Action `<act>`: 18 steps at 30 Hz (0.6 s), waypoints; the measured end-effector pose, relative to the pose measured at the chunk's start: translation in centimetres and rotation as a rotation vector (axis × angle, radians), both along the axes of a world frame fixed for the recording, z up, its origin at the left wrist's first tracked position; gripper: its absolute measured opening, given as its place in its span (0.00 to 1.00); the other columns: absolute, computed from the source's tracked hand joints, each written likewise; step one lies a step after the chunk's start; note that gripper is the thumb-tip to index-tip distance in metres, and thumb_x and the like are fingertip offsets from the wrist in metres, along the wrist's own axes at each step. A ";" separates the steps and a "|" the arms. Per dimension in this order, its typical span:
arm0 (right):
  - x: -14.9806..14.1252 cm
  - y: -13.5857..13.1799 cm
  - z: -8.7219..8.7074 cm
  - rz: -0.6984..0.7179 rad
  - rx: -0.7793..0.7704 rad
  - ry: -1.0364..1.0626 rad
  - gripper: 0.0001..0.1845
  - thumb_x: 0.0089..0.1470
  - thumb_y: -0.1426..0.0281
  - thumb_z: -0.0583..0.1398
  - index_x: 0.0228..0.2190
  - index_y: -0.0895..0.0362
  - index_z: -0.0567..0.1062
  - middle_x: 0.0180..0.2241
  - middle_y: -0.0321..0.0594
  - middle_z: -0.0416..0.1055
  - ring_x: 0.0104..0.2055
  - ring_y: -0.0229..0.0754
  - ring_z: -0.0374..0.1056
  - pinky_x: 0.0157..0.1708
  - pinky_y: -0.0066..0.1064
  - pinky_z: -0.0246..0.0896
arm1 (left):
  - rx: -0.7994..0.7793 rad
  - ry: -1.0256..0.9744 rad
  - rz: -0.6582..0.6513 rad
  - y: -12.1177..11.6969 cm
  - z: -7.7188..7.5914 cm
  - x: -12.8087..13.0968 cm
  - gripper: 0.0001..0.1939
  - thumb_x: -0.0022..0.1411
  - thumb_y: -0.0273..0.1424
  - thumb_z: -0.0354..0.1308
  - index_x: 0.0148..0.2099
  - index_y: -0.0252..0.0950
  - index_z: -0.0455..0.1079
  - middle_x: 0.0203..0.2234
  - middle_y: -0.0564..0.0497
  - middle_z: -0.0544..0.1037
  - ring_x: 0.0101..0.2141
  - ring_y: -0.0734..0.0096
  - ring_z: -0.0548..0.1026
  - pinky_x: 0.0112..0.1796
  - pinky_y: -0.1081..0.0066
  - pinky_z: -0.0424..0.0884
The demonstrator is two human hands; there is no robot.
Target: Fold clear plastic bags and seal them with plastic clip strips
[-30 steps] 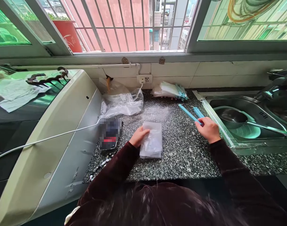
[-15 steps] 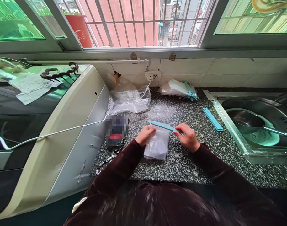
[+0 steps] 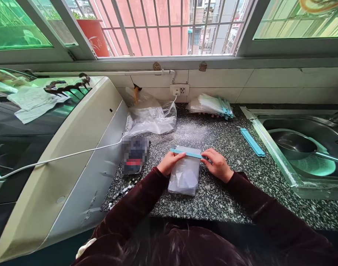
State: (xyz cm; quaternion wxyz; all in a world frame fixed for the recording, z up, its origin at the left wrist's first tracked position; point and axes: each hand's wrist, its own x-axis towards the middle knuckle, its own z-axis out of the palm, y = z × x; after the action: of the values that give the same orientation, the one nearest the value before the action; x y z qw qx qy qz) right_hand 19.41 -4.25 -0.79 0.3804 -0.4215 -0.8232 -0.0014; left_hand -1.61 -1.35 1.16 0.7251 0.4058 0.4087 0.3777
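Observation:
A small clear plastic bag (image 3: 184,175) lies on the speckled granite counter (image 3: 221,140) in front of me. A thin light-blue sealing strip (image 3: 187,153) lies across the bag's far edge. My left hand (image 3: 170,162) pinches the strip's left end and the bag's corner. At the strip's right end, my right hand (image 3: 217,163) has its fingers closed on it. Both hands rest low on the counter.
Loose blue strips (image 3: 252,142) lie right of me by the sink (image 3: 301,147), which holds a metal bowl and a green colander. A stack of finished bags (image 3: 210,104) sits at the wall. Crumpled clear plastic (image 3: 150,118), a phone (image 3: 135,155) on a white cable and a washing machine (image 3: 60,155) are to the left.
My right hand picked a blue strip from beside the sink, carried it left, and both hands lowered it onto the bag's top edge.

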 end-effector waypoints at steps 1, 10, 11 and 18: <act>-0.1 -0.1 0.0 0.005 -0.004 -0.003 0.03 0.55 0.71 0.55 0.34 0.55 0.68 0.30 0.41 0.68 0.32 0.39 0.66 0.31 0.30 0.65 | 0.002 0.005 0.012 0.0 -0.1 0.0 0.22 0.35 0.42 0.69 0.29 0.29 0.72 0.23 0.49 0.75 0.24 0.74 0.69 0.30 0.73 0.64; -0.7 -0.9 0.9 -0.006 0.095 -0.056 0.09 0.52 0.67 0.58 0.36 0.56 0.71 0.34 0.44 0.69 0.37 0.43 0.65 0.36 0.36 0.66 | 0.057 0.027 0.027 -0.9 -0.7 0.7 0.20 0.38 0.40 0.68 0.30 0.29 0.73 0.24 0.49 0.76 0.26 0.72 0.70 0.31 0.72 0.65; -0.8 -0.9 0.9 -0.004 0.089 -0.068 0.08 0.53 0.67 0.57 0.36 0.55 0.71 0.34 0.44 0.69 0.37 0.43 0.65 0.35 0.36 0.65 | 0.067 0.025 0.017 -1.1 -0.8 0.8 0.20 0.39 0.40 0.68 0.30 0.29 0.74 0.24 0.48 0.76 0.26 0.71 0.71 0.32 0.72 0.65; -0.8 -1.0 0.5 -0.012 0.047 -0.095 0.06 0.55 0.70 0.55 0.35 0.56 0.70 0.30 0.41 0.69 0.32 0.40 0.66 0.31 0.30 0.64 | 0.082 -0.008 -0.097 -1.5 -0.7 1.0 0.20 0.41 0.37 0.68 0.36 0.29 0.74 0.29 0.47 0.78 0.30 0.69 0.72 0.35 0.71 0.66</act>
State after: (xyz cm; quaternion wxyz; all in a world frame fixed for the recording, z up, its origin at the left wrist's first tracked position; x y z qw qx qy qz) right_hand 18.64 -5.30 -0.28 0.3507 -0.4168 -0.8375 -0.0430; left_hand -0.63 -2.90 0.51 0.7268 0.4531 0.3698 0.3602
